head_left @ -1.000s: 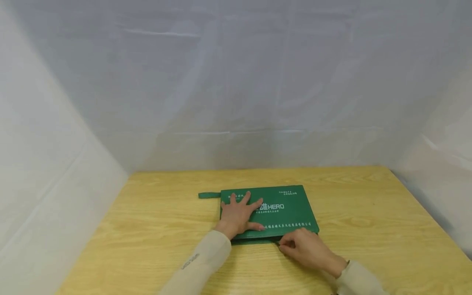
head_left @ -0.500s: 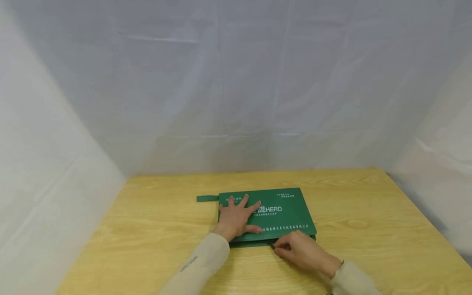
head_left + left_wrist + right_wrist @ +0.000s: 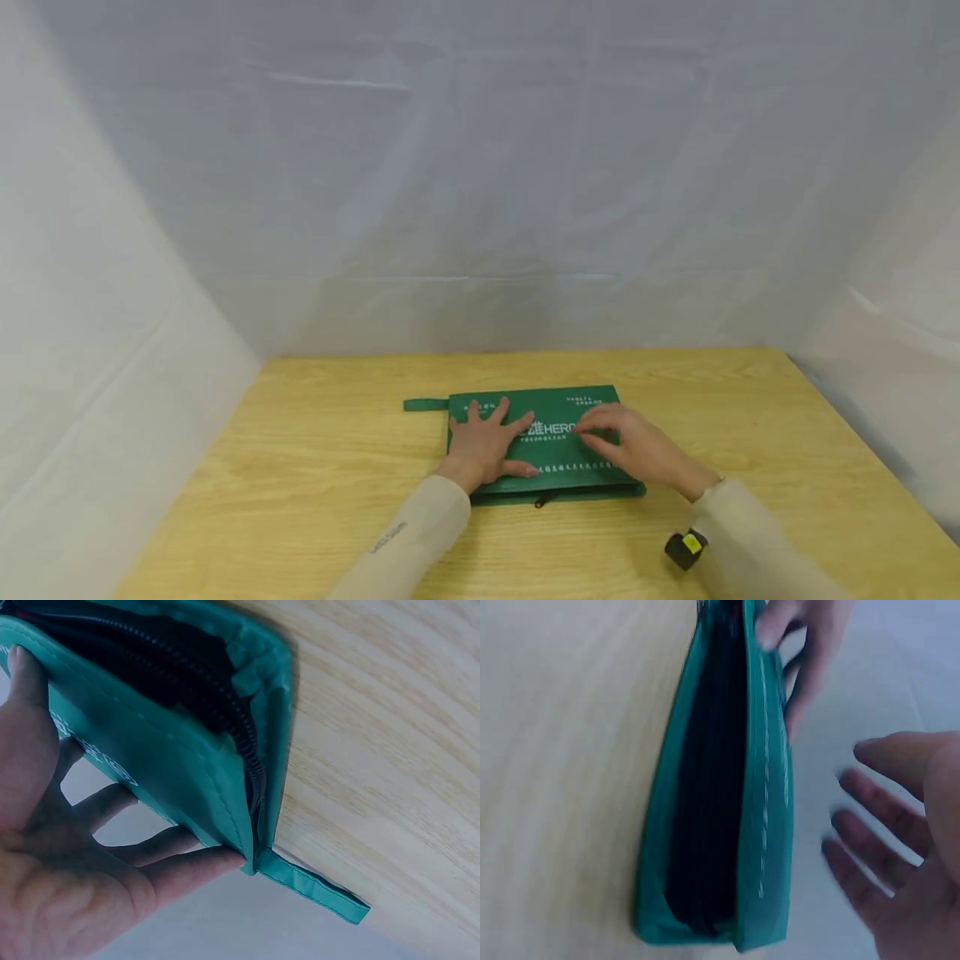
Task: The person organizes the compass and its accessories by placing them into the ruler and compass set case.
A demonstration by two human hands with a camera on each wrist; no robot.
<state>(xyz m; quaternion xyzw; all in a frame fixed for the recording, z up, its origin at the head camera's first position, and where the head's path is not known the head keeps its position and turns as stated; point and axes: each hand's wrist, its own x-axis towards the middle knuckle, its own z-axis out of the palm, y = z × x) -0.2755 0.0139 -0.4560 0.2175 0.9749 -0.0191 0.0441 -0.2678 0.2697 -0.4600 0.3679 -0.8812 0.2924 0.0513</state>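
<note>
A green zipper pouch [image 3: 557, 457] with white lettering and "HERO" lies flat on the table. My left hand [image 3: 480, 443] rests on its left part, fingers spread wide. In the left wrist view, black zipper teeth [image 3: 176, 656] run along the pouch's edge. The zipper pull [image 3: 540, 502] hangs at the near edge, with neither hand on it. Above the pouch's right part hovers my right hand [image 3: 637, 446]; the right wrist view shows its fingers [image 3: 870, 847] loosely bent, holding nothing and apart from the pouch. The dark gap [image 3: 709, 787] along that edge hides what is inside.
A green strap [image 3: 425, 405] sticks out left from the pouch's far corner. The wooden table [image 3: 322, 475] reaches back to a pale sheet wall [image 3: 480, 183], with more sheeting on both sides. A black and yellow device [image 3: 686, 548] sits at my right wrist.
My right hand pinched at the near edge and slid slightly left. It has since let go of the zipper pull and risen over the pouch. My left hand stays put.
</note>
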